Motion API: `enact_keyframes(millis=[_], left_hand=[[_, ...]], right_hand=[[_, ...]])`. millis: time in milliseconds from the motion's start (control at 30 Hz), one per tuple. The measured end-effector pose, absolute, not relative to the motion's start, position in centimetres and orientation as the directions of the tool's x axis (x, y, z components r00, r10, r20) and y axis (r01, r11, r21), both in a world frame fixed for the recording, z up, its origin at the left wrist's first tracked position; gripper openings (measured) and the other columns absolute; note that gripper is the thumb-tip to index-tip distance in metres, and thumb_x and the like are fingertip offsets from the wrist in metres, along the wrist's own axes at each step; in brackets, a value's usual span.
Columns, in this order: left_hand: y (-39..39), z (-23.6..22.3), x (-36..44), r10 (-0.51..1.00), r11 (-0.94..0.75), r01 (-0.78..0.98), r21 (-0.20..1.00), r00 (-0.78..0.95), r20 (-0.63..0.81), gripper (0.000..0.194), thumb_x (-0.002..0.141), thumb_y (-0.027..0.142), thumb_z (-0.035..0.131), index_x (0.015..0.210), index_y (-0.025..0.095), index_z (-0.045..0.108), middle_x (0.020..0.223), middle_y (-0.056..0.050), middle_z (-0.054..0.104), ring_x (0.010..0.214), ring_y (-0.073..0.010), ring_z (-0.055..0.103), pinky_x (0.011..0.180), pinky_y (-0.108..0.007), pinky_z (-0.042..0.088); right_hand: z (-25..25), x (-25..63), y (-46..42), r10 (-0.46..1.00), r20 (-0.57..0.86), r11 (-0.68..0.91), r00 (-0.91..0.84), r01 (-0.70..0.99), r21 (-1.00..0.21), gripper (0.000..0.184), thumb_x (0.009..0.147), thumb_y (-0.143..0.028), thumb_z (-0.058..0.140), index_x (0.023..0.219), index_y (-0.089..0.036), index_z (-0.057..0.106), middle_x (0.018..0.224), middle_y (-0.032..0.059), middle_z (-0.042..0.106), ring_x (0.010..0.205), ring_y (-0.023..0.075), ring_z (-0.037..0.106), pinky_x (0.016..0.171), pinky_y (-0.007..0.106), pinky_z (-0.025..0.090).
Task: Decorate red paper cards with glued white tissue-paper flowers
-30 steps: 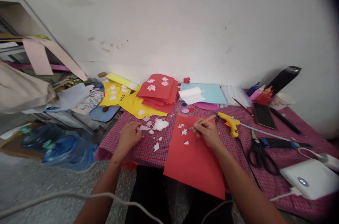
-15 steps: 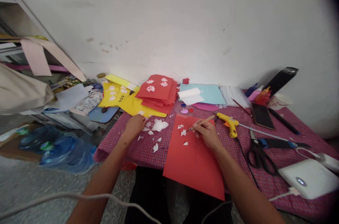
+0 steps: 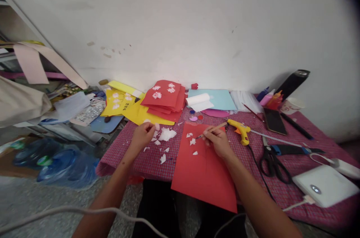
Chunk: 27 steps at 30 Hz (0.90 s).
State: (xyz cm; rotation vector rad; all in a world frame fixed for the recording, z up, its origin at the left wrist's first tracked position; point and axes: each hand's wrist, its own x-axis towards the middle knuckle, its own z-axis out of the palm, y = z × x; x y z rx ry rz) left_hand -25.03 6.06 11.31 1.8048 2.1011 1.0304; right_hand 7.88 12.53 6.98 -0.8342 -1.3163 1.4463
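A red paper sheet [image 3: 205, 170] lies on the checked cloth in front of me, hanging over the table's near edge. Small white paper bits [image 3: 192, 141] rest on its far end. My right hand [image 3: 218, 141] grips a thin wooden brush [image 3: 212, 130] whose tip points left at those bits. My left hand [image 3: 143, 134] is closed in a pinch over a scatter of white paper scraps [image 3: 165, 134] left of the sheet; what it pinches is too small to name.
Behind lie a red card stack with white flowers [image 3: 165, 97], yellow sheets [image 3: 123, 103], a light blue sheet [image 3: 222, 99] and a paper roll [image 3: 198, 100]. To the right: yellow glue gun [image 3: 239, 129], scissors [image 3: 271, 161], white box [image 3: 323, 185], phone [image 3: 274, 121], cup [image 3: 291, 106]. Water bottles [image 3: 56, 163] on the floor left.
My left hand moved away from me and slightly right into the white scraps and closed its fingertips. My right hand kept the brush over the red sheet.
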Motion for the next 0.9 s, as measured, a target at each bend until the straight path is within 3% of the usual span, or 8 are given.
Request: enact_keyframes(millis=[100,200,300,400,567,900], left_hand=[[5.1,11.1,-21.2,0.941,-0.048,0.371,0.927,-0.295,0.166,0.019,0.083,0.035,0.061,0.076,0.018,0.066,0.070,0.000,0.067,0.062,-0.0147,0.062,0.059,-0.025,0.045],[4.8,9.9,-17.2,0.969,-0.069,0.065,0.996,-0.233,0.082,0.014,0.079,0.030,0.065,0.072,0.018,0.064,0.065,0.001,0.066,0.060,-0.0132,0.061,0.060,-0.024,0.048],[5.0,8.5,-14.0,0.984,-0.077,-0.060,0.995,-0.165,0.067,0.011,0.077,0.025,0.065,0.068,0.018,0.065,0.066,0.000,0.066,0.060,-0.0126,0.061,0.062,-0.025,0.049],[5.5,7.6,-11.9,0.988,-0.072,-0.085,0.994,-0.140,0.060,0.009,0.076,0.024,0.065,0.070,0.018,0.067,0.066,0.000,0.068,0.059,-0.0130,0.062,0.062,-0.025,0.050],[6.0,7.1,-10.6,0.988,-0.063,-0.082,0.995,-0.143,0.051,0.007,0.074,0.022,0.065,0.067,0.019,0.065,0.060,0.001,0.066,0.056,-0.0139,0.062,0.061,-0.026,0.049],[5.7,6.8,-11.0,0.991,-0.110,0.036,0.993,-0.074,0.112,0.013,0.080,0.030,0.066,0.071,0.020,0.066,0.069,-0.001,0.069,0.065,-0.0157,0.064,0.067,-0.028,0.050]], right_hand=[[7.6,7.9,12.2,0.946,0.115,0.044,-0.302,-0.233,-0.971,0.027,0.081,-0.045,0.073,0.078,-0.020,0.063,0.064,-0.0005,0.063,0.046,0.0116,0.047,0.044,0.025,0.036],[8.3,7.9,12.0,0.928,0.108,0.011,-0.357,-0.262,-0.965,0.027,0.082,-0.046,0.072,0.079,-0.020,0.064,0.058,-0.0021,0.060,0.045,0.0114,0.047,0.043,0.024,0.036],[8.4,7.8,11.9,0.913,0.083,-0.041,-0.399,-0.292,-0.955,0.029,0.082,-0.048,0.072,0.083,-0.021,0.061,0.069,0.0004,0.067,0.046,0.0118,0.051,0.042,0.024,0.038],[8.0,7.7,12.1,0.910,0.065,-0.074,-0.409,-0.314,-0.947,0.032,0.081,-0.050,0.072,0.085,-0.022,0.057,0.082,0.0025,0.073,0.047,0.0121,0.055,0.041,0.024,0.039],[7.5,7.9,12.4,0.923,0.081,-0.038,-0.376,-0.301,-0.953,0.031,0.081,-0.050,0.073,0.083,-0.021,0.061,0.072,0.0005,0.069,0.046,0.0105,0.052,0.043,0.023,0.037],[7.8,7.7,12.2,0.880,0.064,-0.025,-0.471,-0.180,-0.983,0.031,0.083,-0.051,0.071,0.082,-0.020,0.065,0.062,-0.0011,0.064,0.047,0.0116,0.053,0.044,0.023,0.039]])
